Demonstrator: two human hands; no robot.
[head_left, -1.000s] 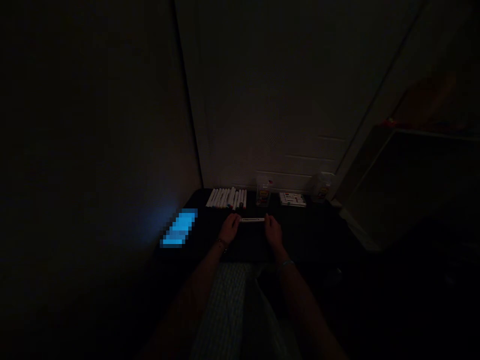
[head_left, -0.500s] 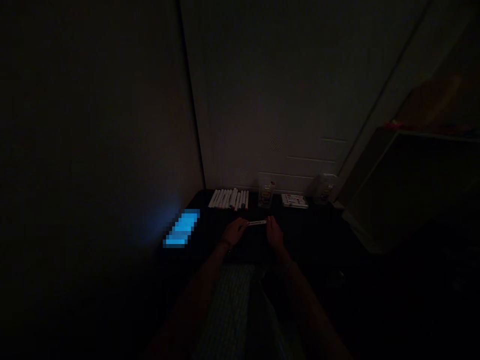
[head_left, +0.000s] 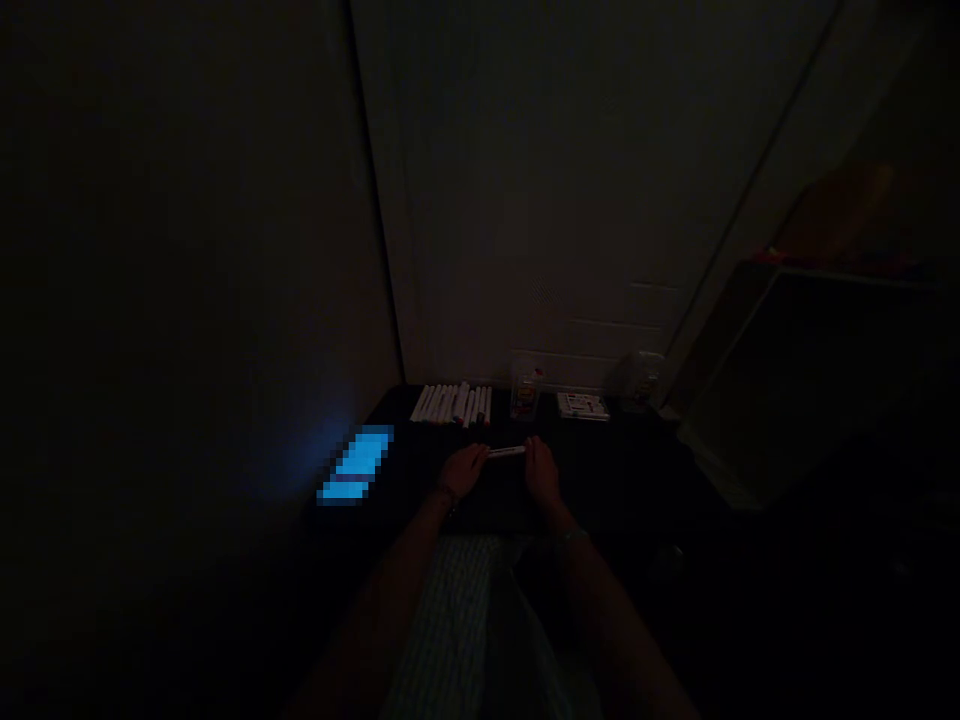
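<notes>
A white marker (head_left: 506, 452) lies crosswise between my hands above the dark tabletop (head_left: 600, 480). My left hand (head_left: 463, 470) is closed on its left end, and my right hand (head_left: 541, 470) is closed on its right end. Dark print shows along the marker's middle. Beyond my left hand, several white markers (head_left: 451, 403) lie side by side in a row. Past my right hand stands a clear plastic case (head_left: 526, 393) with a coloured label. A flat pack of white markers (head_left: 583, 405) lies to its right.
Another clear case (head_left: 642, 383) stands at the back right. On the left glows a blurred blue screen (head_left: 356, 466). A pale wall (head_left: 525, 200) rises behind the table, and a dark shelf unit (head_left: 825, 350) stands to the right. The room is very dim.
The whole view has shifted slightly, so things sit a little lower and further left. Both hands still hold the marker by its ends.
</notes>
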